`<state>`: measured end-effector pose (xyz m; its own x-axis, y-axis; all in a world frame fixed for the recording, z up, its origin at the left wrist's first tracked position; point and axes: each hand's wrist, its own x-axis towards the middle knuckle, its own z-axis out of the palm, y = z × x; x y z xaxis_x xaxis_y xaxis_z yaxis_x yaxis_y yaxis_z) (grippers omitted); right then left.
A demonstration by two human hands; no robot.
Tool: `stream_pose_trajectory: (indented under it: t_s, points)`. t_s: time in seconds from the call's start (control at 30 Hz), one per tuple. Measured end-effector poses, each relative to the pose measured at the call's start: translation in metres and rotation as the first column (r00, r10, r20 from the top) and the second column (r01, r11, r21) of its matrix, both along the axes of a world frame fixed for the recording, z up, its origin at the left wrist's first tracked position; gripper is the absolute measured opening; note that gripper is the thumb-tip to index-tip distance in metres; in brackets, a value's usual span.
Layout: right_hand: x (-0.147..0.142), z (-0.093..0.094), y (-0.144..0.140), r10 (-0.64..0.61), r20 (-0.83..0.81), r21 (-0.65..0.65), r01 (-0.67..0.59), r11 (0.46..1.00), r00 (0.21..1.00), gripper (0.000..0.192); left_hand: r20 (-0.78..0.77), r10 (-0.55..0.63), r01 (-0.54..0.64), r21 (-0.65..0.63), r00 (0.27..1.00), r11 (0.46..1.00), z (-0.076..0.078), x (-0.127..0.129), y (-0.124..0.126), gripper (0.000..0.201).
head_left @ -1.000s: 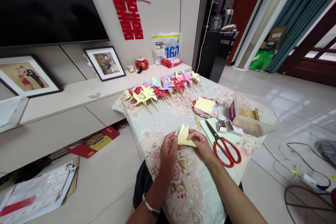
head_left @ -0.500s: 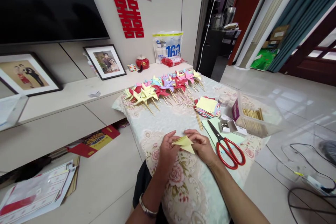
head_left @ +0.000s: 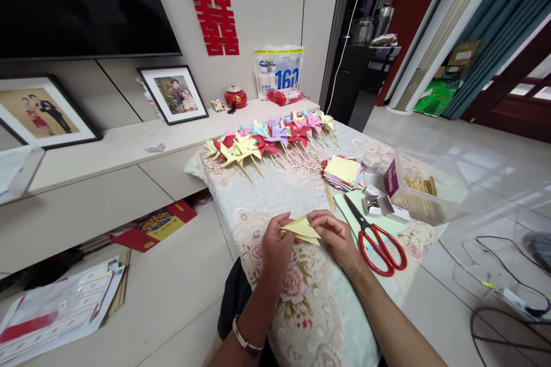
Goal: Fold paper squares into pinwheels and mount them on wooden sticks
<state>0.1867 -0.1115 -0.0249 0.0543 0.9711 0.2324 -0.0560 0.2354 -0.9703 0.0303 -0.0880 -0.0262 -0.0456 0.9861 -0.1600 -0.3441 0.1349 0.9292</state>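
- yellow paper (head_left: 302,229), folded into a flat pointed shape, sits between your two hands just above the near end of the table.
- your left hand (head_left: 276,248) pinches the paper's left corner, thumb on top and fingers curled underneath; a metal bracelet (head_left: 246,339) circles that wrist.
- your right hand (head_left: 338,238) pinches the right side of the same paper, thumb and forefinger closed on its upper edge.
- floral cloth (head_left: 301,298) covers the table and drapes toward your lap under both hands.
- red-handled scissors (head_left: 374,235) lie just right of your right hand, blades pointing away from you, resting on a pale green sheet (head_left: 383,223).
- a small open box of metal bits (head_left: 373,205) sits touching the far edge of that green sheet, near the scissor tips.
- a stack of coloured paper squares (head_left: 342,172), yellow on top, lies beyond the scissors, with a few thin wooden sticks (head_left: 329,195) beside its near left edge.
- a clear plastic tub (head_left: 424,189) holding more sticks stands at the right edge of the table.
- finished paper pinwheels (head_left: 267,140) in yellow, red, pink, purple and blue are laid in a row across the far end of the table, well apart from your hands.
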Motion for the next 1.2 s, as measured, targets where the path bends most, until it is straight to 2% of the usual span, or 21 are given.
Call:
stream_pose_trajectory:
  t_s: [0.17,0.3,0.37,0.47,0.53,0.7,0.8,0.9,1.2]
  points:
    - [-0.001,0.005,-0.003,0.041,0.178,0.102,-0.060,0.993,0.983,0.028,-0.031,0.001,-0.001,-0.015,1.000,1.000,-0.001,-0.001,0.000,0.038]
    - [-0.006,0.010,-0.004,-0.031,0.353,0.217,-0.049,0.975,0.935,0.038,-0.103,-0.030,0.030,-0.002,0.994,1.000,-0.002,-0.002,-0.003,0.032]
    - [-0.009,0.011,-0.004,-0.109,0.423,0.282,-0.017,0.959,0.900,0.035,-0.150,-0.041,0.043,0.013,0.988,0.999,0.000,-0.002,-0.005,0.026]
    - [-0.011,0.011,-0.004,-0.233,0.475,0.343,0.066,0.937,0.848,0.016,-0.204,-0.048,0.052,0.013,0.978,0.999,0.001,-0.001,-0.006,0.023]
    - [-0.011,0.011,-0.005,-0.286,0.487,0.351,0.115,0.929,0.825,0.004,-0.219,-0.053,0.058,0.015,0.974,0.998,0.000,0.000,-0.006,0.023]
    - [-0.006,0.008,-0.004,-0.354,0.442,0.333,0.216,0.918,0.824,0.003,-0.255,-0.070,0.086,0.052,0.964,0.995,-0.008,0.001,-0.005,0.025]
    - [-0.003,0.006,-0.002,-0.332,0.383,0.283,0.232,0.931,0.862,0.005,-0.268,-0.083,0.099,0.045,0.960,0.994,-0.008,0.000,-0.006,0.029]
    - [-0.001,0.006,0.000,-0.292,0.352,0.252,0.210,0.945,0.889,0.005,-0.216,-0.104,0.115,0.040,0.971,0.993,-0.004,0.001,-0.007,0.033]
    - [-0.001,0.007,-0.001,-0.304,0.349,0.202,0.246,0.948,0.886,0.004,-0.131,-0.125,0.133,0.056,0.983,0.990,0.000,0.000,-0.011,0.031]
